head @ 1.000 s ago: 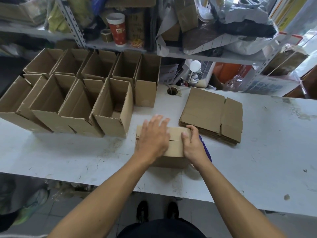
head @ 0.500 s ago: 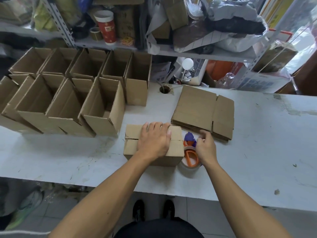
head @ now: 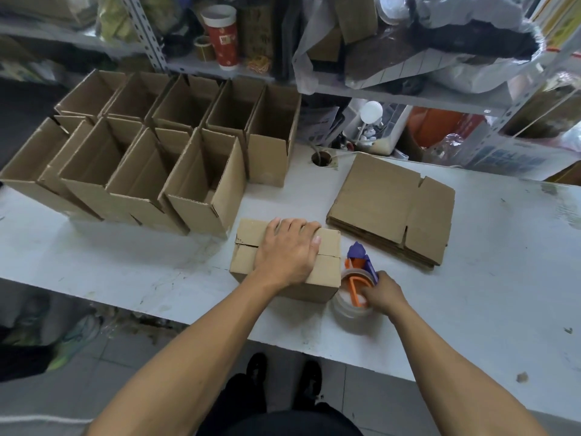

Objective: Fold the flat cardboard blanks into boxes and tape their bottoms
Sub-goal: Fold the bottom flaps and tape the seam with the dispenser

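Left hand (head: 287, 248) flat on the box (head: 327, 265), fingers (head: 309, 229) spread straight across the seam where the two bottom flaps meet, pressing them down. The box sits bottom-up near the front edge of the white tabletop (head: 487, 278). Right hand (head: 382, 292) is just beside the box, its fingers curled onto the tape dispenser (head: 356, 278), an orange and purple one with a clear roll, resting on the tabletop and touching the box's right side. Blanks (head: 393, 209) lie stacked flat behind the dispenser. Over on the left, finished boxes (head: 151, 165) stand open-topped in two tight rows. Shelf (head: 393, 92) behind is full of clutter, a red cup (head: 221, 36) among it.
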